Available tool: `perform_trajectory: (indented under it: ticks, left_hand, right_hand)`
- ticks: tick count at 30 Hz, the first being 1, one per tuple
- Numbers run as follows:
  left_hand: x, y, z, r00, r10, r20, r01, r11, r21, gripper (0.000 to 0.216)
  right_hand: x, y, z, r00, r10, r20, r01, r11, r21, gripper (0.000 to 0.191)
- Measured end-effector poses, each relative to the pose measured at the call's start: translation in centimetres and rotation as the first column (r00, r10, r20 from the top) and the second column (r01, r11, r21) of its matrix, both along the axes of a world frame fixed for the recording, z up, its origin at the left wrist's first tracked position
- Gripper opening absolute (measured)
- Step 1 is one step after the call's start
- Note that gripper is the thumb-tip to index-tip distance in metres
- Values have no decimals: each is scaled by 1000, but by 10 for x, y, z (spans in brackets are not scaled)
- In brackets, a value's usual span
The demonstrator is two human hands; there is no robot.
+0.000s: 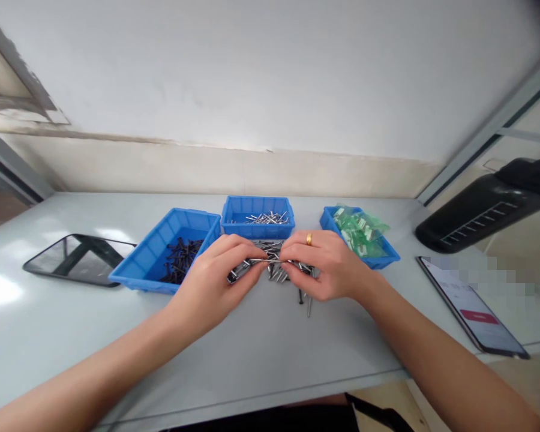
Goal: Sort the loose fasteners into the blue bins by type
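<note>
My left hand [218,273] and my right hand [321,264] meet over the middle of the table. Between their fingertips runs a thin silver metal pin [272,260], each hand closed in a pinch at one end. Beneath and behind the fingers lies a loose pile of silver and dark metal pins [278,273], partly covered by both hands. A black pin [301,297] and a silver pin [309,307] lie on the table just below my right hand. A gold ring sits on a finger of that hand.
A blue bin [139,264] with black screw-like pieces stands left. Another blue bin [257,230] with silver pins is behind. A third blue bin [380,261] with green plastic packets is right. A phone [472,306], black bottle [481,210] and black-framed flat object [78,259] flank them.
</note>
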State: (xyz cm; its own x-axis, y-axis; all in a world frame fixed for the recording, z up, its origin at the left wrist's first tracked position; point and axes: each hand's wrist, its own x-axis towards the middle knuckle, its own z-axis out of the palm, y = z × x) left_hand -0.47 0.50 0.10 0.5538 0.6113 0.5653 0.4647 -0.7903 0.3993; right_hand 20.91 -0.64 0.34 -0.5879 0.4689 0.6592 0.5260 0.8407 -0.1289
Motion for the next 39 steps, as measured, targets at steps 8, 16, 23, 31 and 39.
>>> perform_trajectory:
  ticks: [8,16,23,31,39]
  left_hand:
    - [3,-2,-6,991,-123,-59,114,984,-140,7]
    - [3,-2,-3,991,-86,-106,56,964,-259,11]
    - [3,-1,-1,997,-63,-48,47,958,-283,9]
    - [2,0,-4,995,-64,-73,44,967,-253,8]
    - [2,0,-2,996,-70,-49,55,964,-260,7]
  right_hand:
    - [-9,-2,1,998,57,5,-58,997,51,8]
    - [-13,-6,1,999,30,30,-34,990,137,6]
    - [-13,-6,3,999,19,51,-24,995,93,8]
    - [-14,-7,4,996,12,88,-21,994,104,17]
    - [-15,-9,3,991,51,121,-61,995,77,22]
